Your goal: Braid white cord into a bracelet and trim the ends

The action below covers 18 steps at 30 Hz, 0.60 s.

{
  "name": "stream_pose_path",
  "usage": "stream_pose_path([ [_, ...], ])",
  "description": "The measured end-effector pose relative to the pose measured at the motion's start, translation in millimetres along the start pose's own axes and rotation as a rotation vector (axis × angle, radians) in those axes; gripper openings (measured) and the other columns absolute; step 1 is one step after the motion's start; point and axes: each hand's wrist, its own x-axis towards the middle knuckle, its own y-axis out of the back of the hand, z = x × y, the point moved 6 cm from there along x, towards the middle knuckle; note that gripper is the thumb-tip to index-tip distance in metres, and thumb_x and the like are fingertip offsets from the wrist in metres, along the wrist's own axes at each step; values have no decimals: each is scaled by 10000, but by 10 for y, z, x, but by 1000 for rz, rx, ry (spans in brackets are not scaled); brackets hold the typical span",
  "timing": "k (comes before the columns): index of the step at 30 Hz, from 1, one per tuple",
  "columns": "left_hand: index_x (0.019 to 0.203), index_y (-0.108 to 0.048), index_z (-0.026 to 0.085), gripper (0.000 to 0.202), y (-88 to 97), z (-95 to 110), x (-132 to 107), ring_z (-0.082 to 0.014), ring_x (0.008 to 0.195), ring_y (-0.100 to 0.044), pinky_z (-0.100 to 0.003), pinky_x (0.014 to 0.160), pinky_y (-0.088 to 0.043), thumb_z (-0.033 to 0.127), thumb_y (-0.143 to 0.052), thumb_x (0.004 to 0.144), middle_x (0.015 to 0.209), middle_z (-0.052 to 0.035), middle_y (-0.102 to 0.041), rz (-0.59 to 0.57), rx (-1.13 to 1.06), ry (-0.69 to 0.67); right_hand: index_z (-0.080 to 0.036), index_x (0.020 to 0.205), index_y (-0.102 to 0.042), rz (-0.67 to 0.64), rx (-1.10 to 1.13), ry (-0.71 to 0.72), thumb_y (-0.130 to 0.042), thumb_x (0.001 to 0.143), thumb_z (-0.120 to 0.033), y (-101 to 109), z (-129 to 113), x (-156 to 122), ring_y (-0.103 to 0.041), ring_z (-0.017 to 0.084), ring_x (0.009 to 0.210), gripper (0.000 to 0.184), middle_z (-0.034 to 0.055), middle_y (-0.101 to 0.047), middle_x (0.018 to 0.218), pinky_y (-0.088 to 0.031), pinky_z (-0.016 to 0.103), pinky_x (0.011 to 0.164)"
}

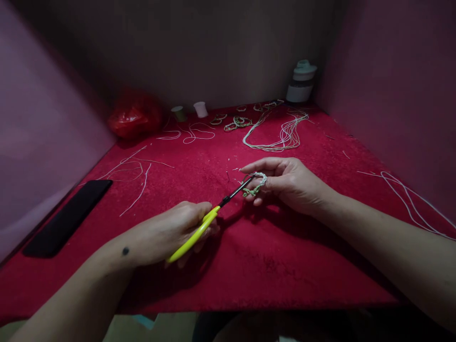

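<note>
While left fingers (204, 208) grip scissors (195, 237), right fingers (261, 165) hold braid (262, 179), well from walls (399, 104).

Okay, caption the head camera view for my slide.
The left hand holds yellow-handled scissors to a green-and-white braided cord loop in the right hand over red cloth.

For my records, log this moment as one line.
left hand: holds yellow-handled scissors; right hand: holds braided loop; blades: at loop, contact unclear
</note>
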Motion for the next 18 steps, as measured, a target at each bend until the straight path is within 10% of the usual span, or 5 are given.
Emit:
stream_pose_path([
  [8, 770, -523, 200, 275, 223, -184, -61, -119, 514, -513, -208, 439, -352, 453, -485, 870, 662, -1, -567, -30, 137, 28, -139, 810, -728, 156, -187, 97, -705, 779, -248, 64, -121, 1, -643, 109, 529, 116, 45, -705, 679, -528, 213, 508],
  [14, 785, -566, 181, 248, 840, -450, 55, -168, 498, -442, -297, 507, -273, 401, -470, 849, 599, -51, -506, 588, 669, 233, -137, 753, -737, 206, -233, 72, -707, 787, -321, 137, -137, 17, -586, 78, 503, 190, 52, -709, 725, -474, 199, 481],
  [18, 866, -623, 136, 313, 937, -490, 96, -244, 696, -566, -342, 623, -390, 389, -439, 876, 786, -149, -615, 719, 769, 217, -134, 766, -727, 179, -153, 25, -746, 742, -400, 166, -58, 39, -547, 76, 451, 268, 41, -687, 672, -411, 198, 415],
])
